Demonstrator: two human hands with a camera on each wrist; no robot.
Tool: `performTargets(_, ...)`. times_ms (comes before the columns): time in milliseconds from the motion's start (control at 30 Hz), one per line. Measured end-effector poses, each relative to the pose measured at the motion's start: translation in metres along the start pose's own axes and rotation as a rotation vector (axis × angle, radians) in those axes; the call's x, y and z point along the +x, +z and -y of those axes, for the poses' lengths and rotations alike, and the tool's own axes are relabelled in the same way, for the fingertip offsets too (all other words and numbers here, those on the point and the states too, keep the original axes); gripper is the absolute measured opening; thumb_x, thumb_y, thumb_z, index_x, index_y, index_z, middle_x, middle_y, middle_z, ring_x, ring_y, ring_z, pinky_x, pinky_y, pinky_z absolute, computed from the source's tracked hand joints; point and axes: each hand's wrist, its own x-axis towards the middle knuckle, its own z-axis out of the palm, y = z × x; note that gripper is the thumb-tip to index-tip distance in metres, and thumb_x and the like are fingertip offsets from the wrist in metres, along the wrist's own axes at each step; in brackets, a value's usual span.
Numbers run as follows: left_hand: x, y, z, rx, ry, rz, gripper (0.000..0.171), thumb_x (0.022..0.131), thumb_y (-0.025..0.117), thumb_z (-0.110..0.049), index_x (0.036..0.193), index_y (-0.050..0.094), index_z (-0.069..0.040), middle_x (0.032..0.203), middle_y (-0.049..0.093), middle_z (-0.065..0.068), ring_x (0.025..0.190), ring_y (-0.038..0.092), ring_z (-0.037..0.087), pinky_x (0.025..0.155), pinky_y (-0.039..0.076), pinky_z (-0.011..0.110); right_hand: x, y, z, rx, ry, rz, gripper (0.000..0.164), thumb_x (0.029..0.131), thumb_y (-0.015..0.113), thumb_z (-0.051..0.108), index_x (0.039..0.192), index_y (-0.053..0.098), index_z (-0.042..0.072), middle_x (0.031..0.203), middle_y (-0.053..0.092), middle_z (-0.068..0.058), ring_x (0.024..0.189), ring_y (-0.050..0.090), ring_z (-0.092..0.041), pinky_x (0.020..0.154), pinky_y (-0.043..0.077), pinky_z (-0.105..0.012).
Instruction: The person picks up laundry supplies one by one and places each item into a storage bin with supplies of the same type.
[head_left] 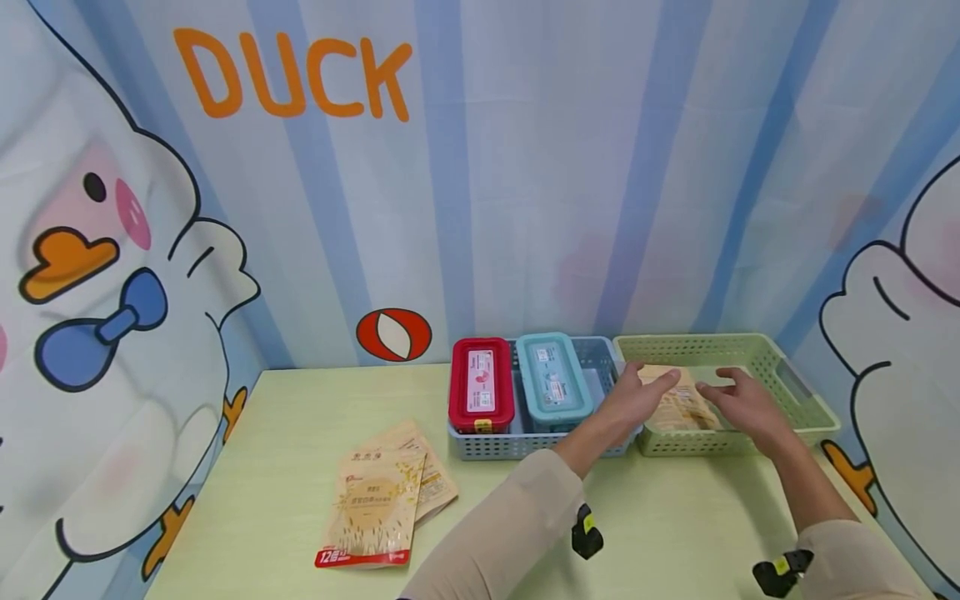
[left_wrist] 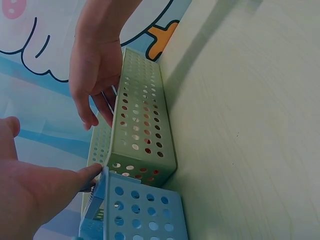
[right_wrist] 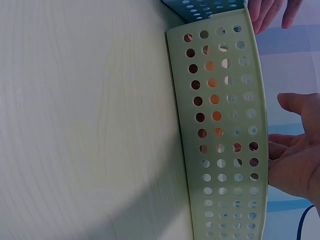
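In the head view a beige printed pouch (head_left: 678, 408) lies in the left part of the green perforated basket (head_left: 738, 442). My left hand (head_left: 636, 398) is at the pouch's left side, its thumb stretched out over the top. On the other side my right hand (head_left: 746, 407) hovers over the basket, thumb and fingers spread apart. The right wrist view shows the right hand (right_wrist: 297, 155) with its fingers partly behind the basket's rim. Seen from the left wrist, the left hand (left_wrist: 37, 192) is beside the rims where the two baskets meet. Its other fingers are mostly hidden.
A blue basket (head_left: 498, 448) adjoins the green one and holds a red-lidded box (head_left: 482, 385) and a teal-lidded box (head_left: 555, 379). Two more pouches lie overlapping on the table's left, the front pouch (head_left: 375, 504) with a red bottom band. A printed curtain (head_left: 525, 167) hangs behind.
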Motion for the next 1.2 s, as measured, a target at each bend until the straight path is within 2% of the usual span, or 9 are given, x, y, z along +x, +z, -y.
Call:
performTargets(267,-0.001,-0.003,0.001,0.014,0.004,0.011,0.08,0.101,0.063,-0.062,0.164,0.036,-0.021,0.165,0.042,0.005,0.148,0.046,0.03,0.114,0.043,0.056,0.001,0.001,0.0,0.01,-0.006,0.008,0.087,0.113,0.043,0.05,0.161,0.011,-0.016,0.156,0.029,-0.047,0.141,0.035,-0.063,0.103,0.044,-0.071)
performTargets(467,-0.002,-0.005,0.001,0.013,0.006,-0.003,0.076,0.101,0.063,-0.061,0.162,0.04,-0.022,0.163,0.044,0.008,0.148,0.046,0.031,0.113,0.043,0.056,0.001,0.004,0.001,0.001,-0.036,-0.013,0.09,0.112,0.043,0.054,0.161,0.013,-0.016,0.154,0.034,-0.046,0.138,0.04,-0.062,0.1,0.047,-0.069)
performTargets(633,-0.004,-0.007,0.001,0.028,0.005,0.008,0.075,0.101,0.062,-0.061,0.162,0.041,-0.023,0.163,0.045,0.007,0.148,0.046,0.029,0.113,0.043,0.056,0.001,0.005,0.005,0.017,-0.063,-0.026,0.085,0.113,0.044,0.049,0.161,0.015,-0.015,0.154,0.036,-0.045,0.139,0.039,-0.061,0.101,0.046,-0.07)
performTargets(867,-0.011,-0.01,-0.011,0.104,0.025,0.01,0.073,0.103,0.06,-0.061,0.162,0.04,-0.024,0.162,0.046,0.005,0.146,0.048,0.025,0.111,0.046,0.053,0.0,0.004,0.017,0.042,-0.119,-0.031,0.083,0.113,0.045,0.046,0.161,0.015,-0.015,0.153,0.036,-0.045,0.143,0.033,-0.062,0.105,0.041,-0.072)
performTargets(1000,-0.014,-0.018,-0.018,0.151,0.071,0.008,0.073,0.104,0.058,-0.062,0.163,0.039,-0.024,0.161,0.048,0.005,0.145,0.049,0.024,0.11,0.048,0.051,-0.001,0.003,0.031,0.046,-0.158,-0.047,0.08,0.114,0.046,0.043,0.162,0.015,-0.013,0.154,0.036,-0.045,0.143,0.033,-0.062,0.107,0.04,-0.072)
performTargets(1200,-0.014,-0.042,-0.02,0.161,0.111,0.011,0.076,0.102,0.055,-0.067,0.163,0.038,-0.026,0.16,0.049,0.006,0.143,0.052,0.023,0.109,0.049,0.05,-0.002,0.001,0.051,0.012,-0.203,-0.05,0.078,0.114,0.046,0.042,0.164,0.016,-0.01,0.155,0.037,-0.042,0.142,0.037,-0.06,0.106,0.041,-0.072)
